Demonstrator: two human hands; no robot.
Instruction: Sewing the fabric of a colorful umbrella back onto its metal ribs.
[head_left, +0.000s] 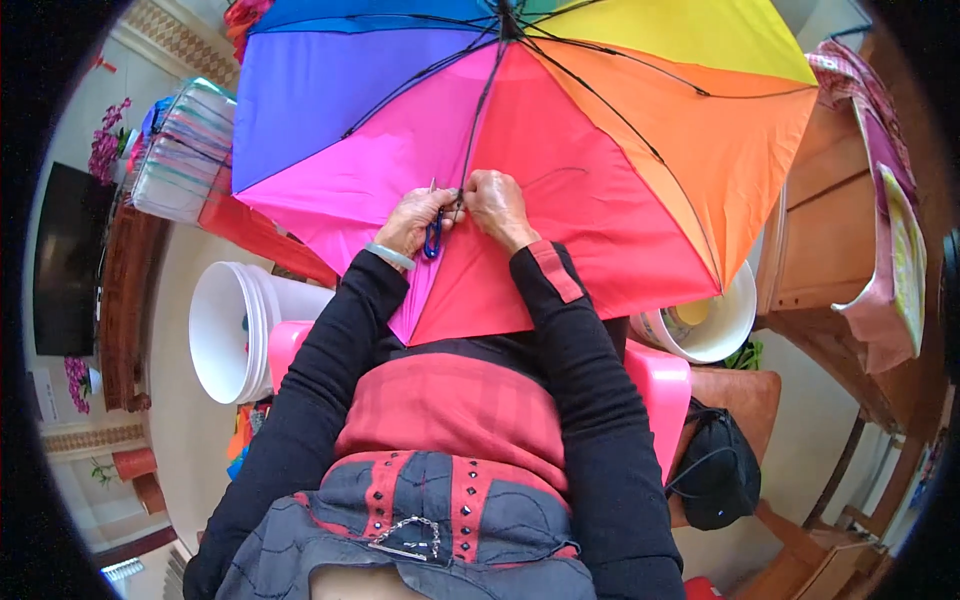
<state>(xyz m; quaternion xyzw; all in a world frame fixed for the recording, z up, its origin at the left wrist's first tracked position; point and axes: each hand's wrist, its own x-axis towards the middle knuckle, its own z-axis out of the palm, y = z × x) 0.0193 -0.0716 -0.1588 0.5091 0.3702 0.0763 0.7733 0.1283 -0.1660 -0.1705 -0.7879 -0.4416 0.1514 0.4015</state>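
Note:
An open rainbow umbrella (570,240) spreads over my lap, its ribs and inner side toward me. My left hand (412,222) is closed on small scissors (432,238) with blue handles; a pointed metal tip sticks up above the fingers. The fingertips also touch a dark umbrella rib (478,115) between the pink and red panels. My right hand (498,207) is closed in a pinch against the same rib, its fingertips beside the left ones. What it pinches is hidden. A thin dark thread (560,172) curves over the red panel, right of that hand.
White buckets stand on both sides, one at the left (228,330) and one at the right (735,320). A pink chair (660,400) is under me. A black cap (715,470) lies on a brown seat at the right. Cloths (885,240) drape over wooden furniture.

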